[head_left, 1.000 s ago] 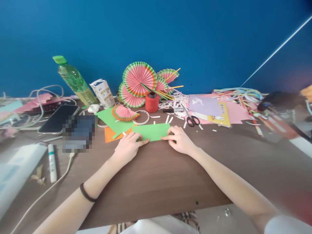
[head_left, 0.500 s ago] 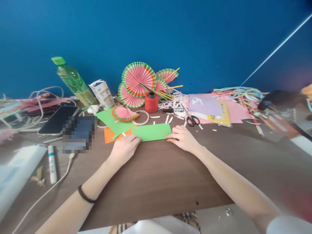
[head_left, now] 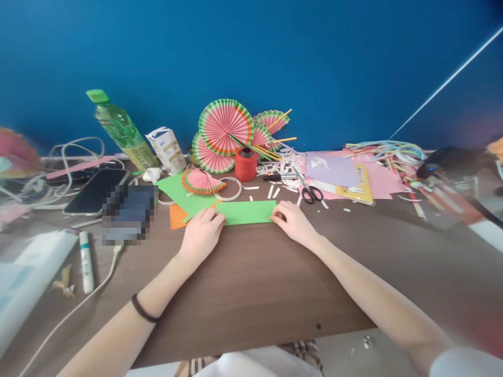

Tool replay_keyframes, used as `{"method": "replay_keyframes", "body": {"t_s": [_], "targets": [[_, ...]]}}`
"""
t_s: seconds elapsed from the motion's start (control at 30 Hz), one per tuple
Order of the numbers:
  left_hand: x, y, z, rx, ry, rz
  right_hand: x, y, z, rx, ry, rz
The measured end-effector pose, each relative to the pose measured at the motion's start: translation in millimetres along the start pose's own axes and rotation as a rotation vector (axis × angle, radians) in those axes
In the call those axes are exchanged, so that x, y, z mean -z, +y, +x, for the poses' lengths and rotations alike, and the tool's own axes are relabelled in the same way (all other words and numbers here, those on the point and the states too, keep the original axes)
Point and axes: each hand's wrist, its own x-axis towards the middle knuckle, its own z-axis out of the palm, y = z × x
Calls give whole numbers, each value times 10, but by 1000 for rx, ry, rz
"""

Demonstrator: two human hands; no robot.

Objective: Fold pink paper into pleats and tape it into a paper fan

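Observation:
A narrow green paper strip [head_left: 247,213] lies across the brown table between my hands. At its left end my left hand [head_left: 203,230] pinches the near edge, fingers bent. My right hand [head_left: 294,222] has its thumb and fingers closed on the right end. Beyond the left hand are a larger green sheet [head_left: 173,189] and an orange sheet [head_left: 177,217], with a pleated pink and orange paper fan [head_left: 202,181] on top. A roll of white tape [head_left: 231,189] lies just behind the strip.
Behind stand round pleated fans [head_left: 227,127], a red thread spool [head_left: 245,165], a green bottle [head_left: 123,131] and a carton [head_left: 167,150]. Scissors [head_left: 311,192], a black marker [head_left: 279,178] and paper scraps lie to the right. Phones [head_left: 96,192] and a white marker [head_left: 86,262] are left.
The near edge of the green paper has been turned up, and the paper looks narrower. Both hands have stayed at its ends, with the right fingers curled more. The view has shifted slightly.

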Motion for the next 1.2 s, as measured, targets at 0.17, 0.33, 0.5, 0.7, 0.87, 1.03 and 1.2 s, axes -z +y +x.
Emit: {"method": "replay_keyframes", "body": {"t_s": [0.17,0.33,0.5,0.7,0.87,1.03,1.2], "targets": [[16,-3,-9,-39,11,21,-3,5,5,49,9,-30],[14,-17,-22,-36,18,8,16,20,-12,102,-7,-39],[-14,-15,-11,-19,29,-38,35,14,-14,99,-20,-32],[-48,15,6,11,8,-43,15,-26,7,18,-14,-45],[-50,-11,16,-34,0,-21,-21,-16,0,8,26,-29],[-28,13,0,-110,-27,-55,-46,-49,-22,184,-23,-85],[-62,51,-1,-236,-119,-217,-15,-79,-20,362,-176,-206]]}}
